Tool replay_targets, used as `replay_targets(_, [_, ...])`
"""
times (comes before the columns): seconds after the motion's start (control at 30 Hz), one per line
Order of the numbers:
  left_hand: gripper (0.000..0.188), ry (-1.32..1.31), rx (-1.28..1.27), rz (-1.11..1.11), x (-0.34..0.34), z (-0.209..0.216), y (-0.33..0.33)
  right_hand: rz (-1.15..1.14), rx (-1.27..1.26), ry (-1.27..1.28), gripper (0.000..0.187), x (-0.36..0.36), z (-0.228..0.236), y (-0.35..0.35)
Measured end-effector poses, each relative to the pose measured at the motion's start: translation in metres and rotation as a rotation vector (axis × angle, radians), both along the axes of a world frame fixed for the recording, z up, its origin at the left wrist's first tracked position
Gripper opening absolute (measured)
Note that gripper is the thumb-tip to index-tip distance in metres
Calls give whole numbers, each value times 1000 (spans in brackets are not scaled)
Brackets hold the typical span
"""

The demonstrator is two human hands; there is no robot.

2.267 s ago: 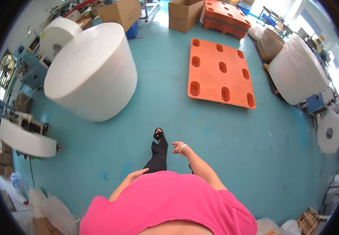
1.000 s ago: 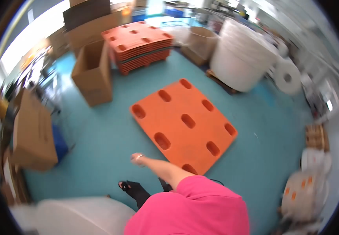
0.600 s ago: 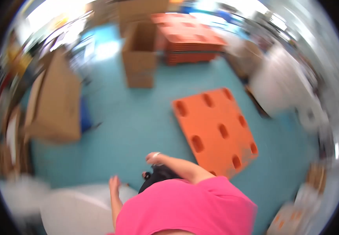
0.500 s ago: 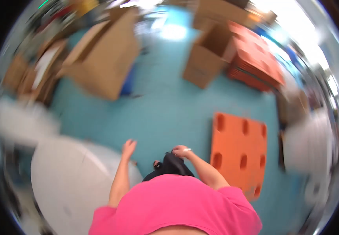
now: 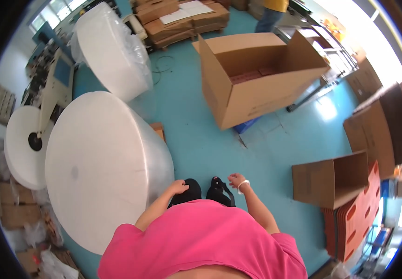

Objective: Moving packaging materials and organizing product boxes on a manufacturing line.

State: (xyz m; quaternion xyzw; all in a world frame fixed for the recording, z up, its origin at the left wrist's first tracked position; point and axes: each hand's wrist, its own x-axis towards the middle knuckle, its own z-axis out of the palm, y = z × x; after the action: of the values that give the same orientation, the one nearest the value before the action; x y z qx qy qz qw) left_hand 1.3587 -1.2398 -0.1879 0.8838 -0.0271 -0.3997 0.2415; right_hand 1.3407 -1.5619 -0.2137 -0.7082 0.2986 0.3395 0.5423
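Note:
My left hand [image 5: 178, 187] hangs low by my black trouser leg, beside the big white roll [image 5: 94, 172]. Its fingers are loosely curled, with nothing visible in them. My right hand [image 5: 237, 181], a white band [image 5: 243, 186] at the wrist, hangs over the floor beside my foot, fingers slightly bent and apart, holding nothing. Ahead stands a large open cardboard box [image 5: 266, 100] with reddish-brown things inside, above a blue base [image 5: 246, 125]. To the right, a smaller open box [image 5: 312, 183] rests against stacked orange plastic panels [image 5: 359, 211].
Another white roll in clear film [image 5: 112, 51] stands at the far left, near a machine with a pale frame [image 5: 59, 79]. Brown bundles [image 5: 182, 21] lie at the back. A person in a yellow top [image 5: 275, 5] stands beyond the large box, by a metal table [image 5: 338, 60]. Cartons [image 5: 373, 135] stand at right.
My view has swung left, so the boxes and orange stack now appear further right and the rolls show fully. The single orange panel on the floor has left view. Both hands stay low.

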Motion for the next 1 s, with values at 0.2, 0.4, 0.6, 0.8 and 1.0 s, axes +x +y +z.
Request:
replay_targets(0.2, [50,63,-11,268,50,26,-11,357,-63,-171,33,172,22,14])
replay_targets(0.4, [51,65,-92,289,133,27,9,500,-224,-373,35,267,-9,71])
replay_targets(0.6, [51,221,-281,630,263,43,46,552,-258,-311,38,325,9,81])
replay_targets(0.8, [41,-96,-358,418,400,46,59,654,-285,-233,54,354,17,62])
replay_targets(1.0, [32,117,-355,408,509,26,56,-39,164,284,37,342,-45,64])
